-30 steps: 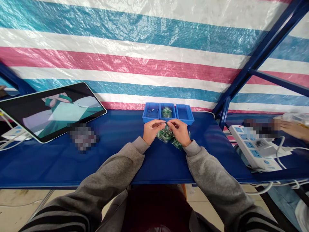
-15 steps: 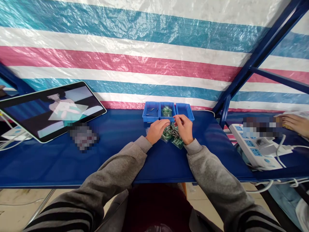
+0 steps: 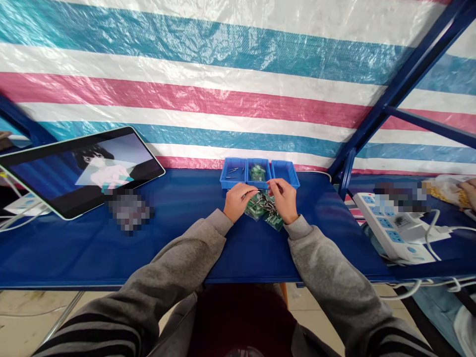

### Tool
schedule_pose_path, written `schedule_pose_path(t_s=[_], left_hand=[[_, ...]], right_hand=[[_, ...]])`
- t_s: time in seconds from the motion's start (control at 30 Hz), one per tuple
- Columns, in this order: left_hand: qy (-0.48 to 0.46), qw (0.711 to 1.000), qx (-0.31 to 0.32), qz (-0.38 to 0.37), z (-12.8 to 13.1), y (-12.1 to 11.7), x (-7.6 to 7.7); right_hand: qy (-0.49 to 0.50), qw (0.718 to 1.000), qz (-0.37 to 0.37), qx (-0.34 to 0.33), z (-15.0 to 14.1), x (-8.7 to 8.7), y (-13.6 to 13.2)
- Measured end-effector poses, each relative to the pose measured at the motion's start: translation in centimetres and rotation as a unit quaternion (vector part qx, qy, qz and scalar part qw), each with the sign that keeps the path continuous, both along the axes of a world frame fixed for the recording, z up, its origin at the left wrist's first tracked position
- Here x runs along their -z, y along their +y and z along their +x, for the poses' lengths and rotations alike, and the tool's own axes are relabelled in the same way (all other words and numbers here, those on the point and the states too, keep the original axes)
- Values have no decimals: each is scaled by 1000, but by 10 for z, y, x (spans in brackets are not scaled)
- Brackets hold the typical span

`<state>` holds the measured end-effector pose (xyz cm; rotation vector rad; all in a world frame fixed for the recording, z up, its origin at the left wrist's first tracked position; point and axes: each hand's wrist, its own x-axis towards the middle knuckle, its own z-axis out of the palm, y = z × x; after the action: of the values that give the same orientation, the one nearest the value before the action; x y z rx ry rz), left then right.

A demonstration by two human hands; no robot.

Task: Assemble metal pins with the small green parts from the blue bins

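Note:
My left hand (image 3: 238,201) is closed in a pinch on the left of a small pile. A thin, light tip shows at its fingertips, too small to name. Facing it, my right hand (image 3: 285,200) is also pinched shut; what its fingers hold is hidden. Between and below both hands lie green circuit boards (image 3: 274,220), some seemingly in clear bags, with thin metal parts (image 3: 265,202) heaped over them. Just behind the hands stand three joined blue bins: the left bin (image 3: 227,184) has a few slim metal pieces, and the middle bin (image 3: 257,161) holds pale green pieces.
The right blue bin (image 3: 284,171) stands beside the others. A tablet (image 3: 115,163) leans at left, near a blurred object (image 3: 130,210). At right are a power strip (image 3: 386,223) with cables, a blue frame post (image 3: 372,121), a bag of yellow bits (image 3: 446,191) and another person's hand (image 3: 469,191).
My hands stay almost in place; the left fingers have shifted slightly, with a thin tip showing at them. The other person's hand has moved right, uncovering the yellow bits. The tablet's picture differs.

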<state>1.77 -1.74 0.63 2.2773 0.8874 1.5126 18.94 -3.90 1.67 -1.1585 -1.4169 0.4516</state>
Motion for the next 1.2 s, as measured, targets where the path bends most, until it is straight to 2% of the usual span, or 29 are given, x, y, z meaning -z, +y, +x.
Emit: schedule_pose_path(t_s=[0.1,0.27,0.47,0.67,0.77,0.97,1.2], left_hand=[[-10,1000,16,-18,0,0,1],[-33,995,33,-89,-1,-2,2],[-87,978,71,-176,0,-4,2],[-109,968,90,-208,1,-5,1],[-95,975,78,-183,0,-5,-1],[-23,997,17,-66,-1,-2,-3],[14,999,-27,-35,-3,-2,-3]], right_hand=[[-6,1000,-7,-10,0,0,0],[-39,999,2,-33,-2,-3,-3],[-79,992,11,-102,-4,-7,-8],[-101,988,15,-119,-5,-4,-6],[-105,989,17,-106,-4,-4,-5],[-104,990,10,-91,-4,-5,-6],[-68,993,5,-98,-3,-2,-5]])
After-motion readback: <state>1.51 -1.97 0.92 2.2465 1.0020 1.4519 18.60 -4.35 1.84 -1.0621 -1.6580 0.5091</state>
